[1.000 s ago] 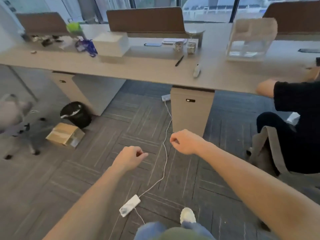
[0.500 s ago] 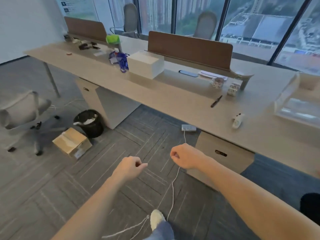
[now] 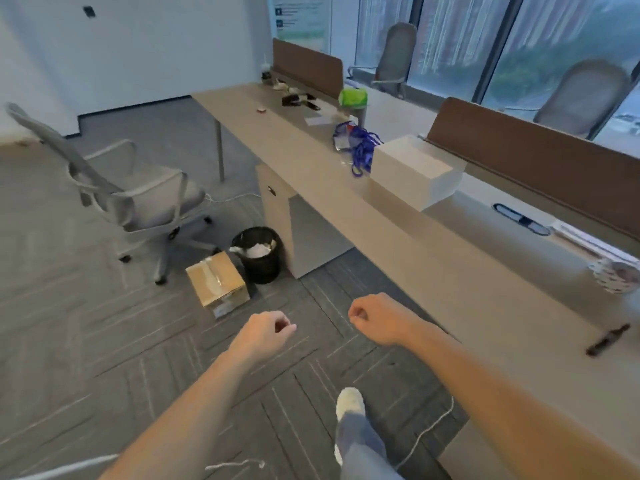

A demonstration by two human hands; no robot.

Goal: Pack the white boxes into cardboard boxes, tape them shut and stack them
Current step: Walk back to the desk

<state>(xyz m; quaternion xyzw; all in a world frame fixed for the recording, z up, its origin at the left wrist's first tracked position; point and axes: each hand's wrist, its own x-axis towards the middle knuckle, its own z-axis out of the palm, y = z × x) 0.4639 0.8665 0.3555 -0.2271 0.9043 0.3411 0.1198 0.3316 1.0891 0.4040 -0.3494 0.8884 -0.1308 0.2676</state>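
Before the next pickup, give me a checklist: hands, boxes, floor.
1. Hands free: ok. The left hand and right hand are curled, holding nothing.
2. Access to the white box: ok, it sits on the desk.
3. Tape on the cardboard box: ok, tape runs along its top; it lies on the floor.
4. Walkway: not ok, a white cable lies by the foot.
5. Contents of the white box: cannot tell.

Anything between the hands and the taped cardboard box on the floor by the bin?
Nothing visible. Only bare carpet lies between the left hand, the right hand and the cardboard box. The black bin stands just beyond the box and the chair farther left; neither is in the path.
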